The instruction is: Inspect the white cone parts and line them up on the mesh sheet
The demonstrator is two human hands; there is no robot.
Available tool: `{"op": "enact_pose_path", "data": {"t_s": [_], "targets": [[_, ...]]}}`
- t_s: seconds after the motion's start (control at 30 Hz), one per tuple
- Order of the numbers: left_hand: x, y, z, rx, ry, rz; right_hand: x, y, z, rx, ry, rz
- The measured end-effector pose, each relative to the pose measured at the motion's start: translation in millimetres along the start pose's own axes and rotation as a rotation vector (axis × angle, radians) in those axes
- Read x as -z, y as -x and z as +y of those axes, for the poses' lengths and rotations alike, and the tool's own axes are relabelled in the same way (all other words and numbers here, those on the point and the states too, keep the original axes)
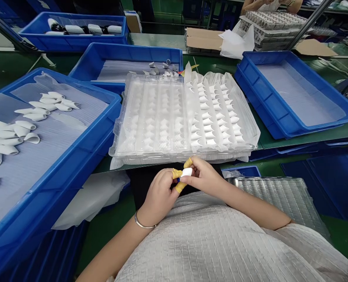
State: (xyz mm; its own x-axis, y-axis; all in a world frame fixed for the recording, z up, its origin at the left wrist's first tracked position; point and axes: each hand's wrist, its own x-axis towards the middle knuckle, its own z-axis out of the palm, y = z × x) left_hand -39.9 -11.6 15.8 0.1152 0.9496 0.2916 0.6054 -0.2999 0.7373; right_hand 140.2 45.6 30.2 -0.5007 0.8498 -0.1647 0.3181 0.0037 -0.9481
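Note:
Both hands meet in front of my body, just below the near edge of a clear plastic tray [150, 154]. Between them is a small white curved plastic part [186, 172]. My left hand [163, 186], with yellow finger cots on thumb and forefinger, pinches it from the left; a bit of blue shows at those fingertips. My right hand [204, 176], with a yellow cot on one finger, grips it from the right. Similar white curved parts [209, 128] stand in rows in the tray's right half, among thin white sheets. A cloudy film covers the left half.
At left, a blue bin [82, 143] holds several loose white tube-like parts [5, 149]. Another blue bin [103, 51] behind the tray has small grey-white pieces. Stacked blue bins [272, 105] stand at right. A person [267, 4] works beyond stacked trays [267, 29].

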Motion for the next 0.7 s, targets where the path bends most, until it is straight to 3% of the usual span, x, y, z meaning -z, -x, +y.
{"op": "enact_pose_path", "data": {"t_s": [0.07,0.17,0.3,0.4,0.53,0.7], "targets": [[-0.5,0.6,0.1,-0.011,0.016,-0.007,-1.2,-2.3,-1.5,0.011,0.034,-0.005],[-0.8,2.4,0.6,0.023,0.087,-0.029,0.9,-7.4,2.1,-0.041,-0.131,-0.025],[-2.0,3.4,0.6,0.181,0.202,0.014,4.4,-8.1,7.5,-0.086,-0.274,0.01],[-3.5,1.7,0.2,0.333,0.285,0.017,6.0,-4.8,5.2,-0.076,-0.253,-0.09],[-3.5,-0.3,2.1,0.471,0.402,-0.098,10.7,-3.7,1.9,-0.044,-0.165,-0.101],[-3.0,1.4,4.5,0.496,0.562,-0.182,15.2,-6.1,0.4,-0.045,-0.111,-0.09]]}}
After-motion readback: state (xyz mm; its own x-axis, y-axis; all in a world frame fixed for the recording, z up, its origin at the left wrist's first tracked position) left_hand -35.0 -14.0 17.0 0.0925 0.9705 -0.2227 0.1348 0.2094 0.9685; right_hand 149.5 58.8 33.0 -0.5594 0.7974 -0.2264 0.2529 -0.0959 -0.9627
